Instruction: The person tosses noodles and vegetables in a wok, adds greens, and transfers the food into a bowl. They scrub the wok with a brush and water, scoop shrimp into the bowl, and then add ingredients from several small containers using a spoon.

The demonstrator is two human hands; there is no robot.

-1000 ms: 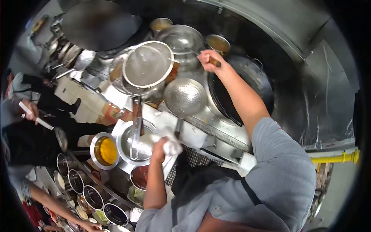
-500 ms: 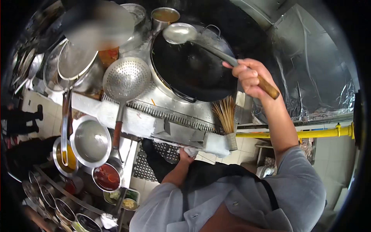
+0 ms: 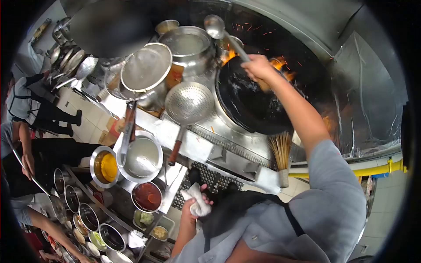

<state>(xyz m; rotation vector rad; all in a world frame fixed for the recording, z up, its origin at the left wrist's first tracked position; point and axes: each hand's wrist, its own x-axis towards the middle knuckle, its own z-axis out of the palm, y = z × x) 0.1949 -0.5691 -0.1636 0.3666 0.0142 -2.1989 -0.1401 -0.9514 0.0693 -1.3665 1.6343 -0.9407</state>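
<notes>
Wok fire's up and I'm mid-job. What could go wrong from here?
Burns: flames rise at the wok close to the right grip on the ladle; a flare could reach that bare forearm.
Brush fire: the wok brush sits close to the wok and might catch.
Cloth fire: the left grip holds a white cloth, which could ignite if brought near the flames.

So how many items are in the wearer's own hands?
2: a ladle in the right hand, a white cloth in the left hand; anything inside the cloth would be hidden.
</notes>
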